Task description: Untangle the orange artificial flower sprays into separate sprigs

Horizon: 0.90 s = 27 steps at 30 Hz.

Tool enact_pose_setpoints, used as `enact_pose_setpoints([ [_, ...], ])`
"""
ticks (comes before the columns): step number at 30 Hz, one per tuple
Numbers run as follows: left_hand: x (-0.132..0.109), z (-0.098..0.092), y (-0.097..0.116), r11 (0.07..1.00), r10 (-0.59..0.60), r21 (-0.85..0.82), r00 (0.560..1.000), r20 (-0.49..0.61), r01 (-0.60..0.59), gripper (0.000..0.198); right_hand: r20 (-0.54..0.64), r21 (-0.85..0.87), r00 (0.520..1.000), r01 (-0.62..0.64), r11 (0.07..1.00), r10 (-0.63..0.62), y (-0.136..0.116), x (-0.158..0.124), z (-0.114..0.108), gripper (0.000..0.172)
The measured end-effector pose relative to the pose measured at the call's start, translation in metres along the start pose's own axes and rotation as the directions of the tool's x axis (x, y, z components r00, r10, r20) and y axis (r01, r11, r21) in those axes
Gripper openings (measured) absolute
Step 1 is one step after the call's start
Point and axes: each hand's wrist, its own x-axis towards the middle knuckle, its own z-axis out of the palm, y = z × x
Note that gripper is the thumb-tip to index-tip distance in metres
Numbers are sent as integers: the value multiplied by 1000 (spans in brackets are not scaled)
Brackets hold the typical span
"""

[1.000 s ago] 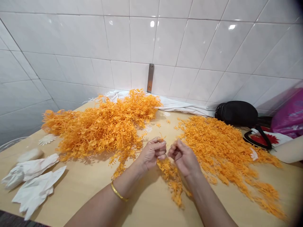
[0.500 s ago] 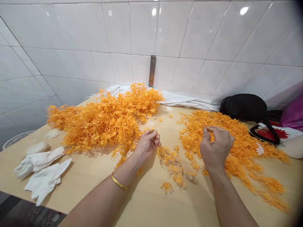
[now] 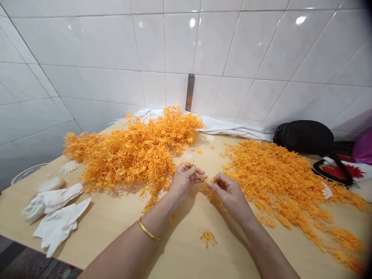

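My left hand [image 3: 183, 179] pinches orange plastic flower pieces between thumb and fingers. Close beside it, my right hand [image 3: 229, 192] has thumb and forefinger together on part of the same orange strand [image 3: 214, 197], which hangs down partly hidden by that hand. To the left rises a tall tangled heap of orange plastic flower pieces [image 3: 130, 155], with long thin stems. On the right spreads a flatter pile of orange flower pieces [image 3: 273, 174]. One single spidery orange piece [image 3: 208, 238] lies on the table in front of my hands.
Crumpled white cloths [image 3: 59, 223] lie at the left of the wooden table [image 3: 122, 240]. White flower shapes [image 3: 69, 167] are scattered about. A black bag [image 3: 305, 135] stands at the back right. White fabric [image 3: 232, 130] runs along the tiled wall [image 3: 238, 42].
My right hand has moved left from over the right pile to meet my left hand at the strand. The view has shifted slightly, so everything sits a little lower and further right.
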Motion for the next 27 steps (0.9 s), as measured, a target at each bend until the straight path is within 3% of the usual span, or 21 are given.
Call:
enact_pose_setpoints([
  [2,0,0,-1,997,19,69,999,28,-21,21,56,234,996,-87,968,76,1,3,-5,20],
  [5,-3,3,0,997,-17,82,998,58,12,22,84,422,990,-141,896,116,1,4,-9,19],
  [8,-6,6,1,992,-110,65,992,66,106,28,72,498,989,-151,854,133,1,4,-9,19],
  [12,-10,8,-1,956,-183,255,974,137,144,22,44,505,988,-148,850,145,2,5,-8,19],
  [16,-9,8,-4,924,-101,382,972,211,13,17,11,562,978,-177,808,207,5,7,-8,20],
  [21,-8,9,-3,923,-1,381,991,132,-49,15,-15,689,951,-214,693,308,7,8,-10,32],
  [27,-8,10,-4,915,127,374,987,95,-153,12,52,575,939,-307,759,340,4,7,-9,33],
])
